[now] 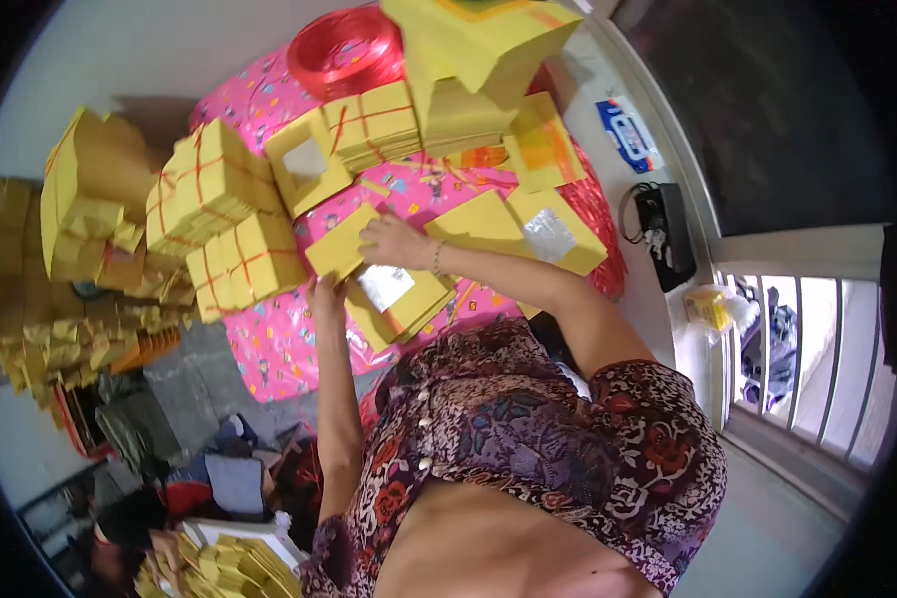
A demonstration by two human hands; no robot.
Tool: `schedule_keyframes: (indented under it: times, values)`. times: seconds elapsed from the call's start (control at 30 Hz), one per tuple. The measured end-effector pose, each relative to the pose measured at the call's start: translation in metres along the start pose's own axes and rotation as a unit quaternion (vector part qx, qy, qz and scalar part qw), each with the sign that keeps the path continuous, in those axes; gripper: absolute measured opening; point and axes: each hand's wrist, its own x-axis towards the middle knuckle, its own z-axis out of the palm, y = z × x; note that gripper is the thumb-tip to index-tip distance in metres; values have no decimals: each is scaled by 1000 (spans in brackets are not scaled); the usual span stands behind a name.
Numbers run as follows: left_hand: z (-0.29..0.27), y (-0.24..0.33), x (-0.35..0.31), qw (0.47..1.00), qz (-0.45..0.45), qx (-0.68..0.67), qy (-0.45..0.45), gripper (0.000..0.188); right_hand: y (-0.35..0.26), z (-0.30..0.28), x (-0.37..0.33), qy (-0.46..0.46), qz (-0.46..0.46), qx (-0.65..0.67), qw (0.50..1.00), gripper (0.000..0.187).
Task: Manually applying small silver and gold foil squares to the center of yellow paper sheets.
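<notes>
My right hand (397,244) lies over a folded yellow paper sheet (339,248), its fingers spread on the upper face. At the sheet's near left corner, my left hand (327,297) grips the edge between thumb and fingers. Beneath both hands is a pile of yellow paper (409,314) with a silvery-white patch (385,286) on it. Just right of the right wrist, more yellow sheets (473,221) lie flat, one bearing another silvery patch (548,234).
Yellow bundles tied with red string (214,184) stand at left on a pink patterned cover (269,354). Farther back are a red string coil (344,50) and a tall yellow stack (458,110). A black case (663,234) lies right, near a barred opening. At lower left, another person's hand touches yellow paper.
</notes>
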Motion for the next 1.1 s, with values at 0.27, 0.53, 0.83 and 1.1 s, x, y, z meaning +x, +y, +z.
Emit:
schedule_keyframes:
  times: [0.27,0.53,0.83,1.1]
  values:
    - [85,9,-78,990,109,84,-45,67,7,-58,-20,42,540,429,723,55]
    - [70,-28,-102,966,108,182,-149,50,30,-96,-125,142,572,460,664,50]
    - [9,-38,-117,887,202,395,-126,31,6,-82,-182,172,623,391,655,51]
    - [7,-40,-126,866,212,432,-137,30,18,-40,-215,138,561,213,788,52]
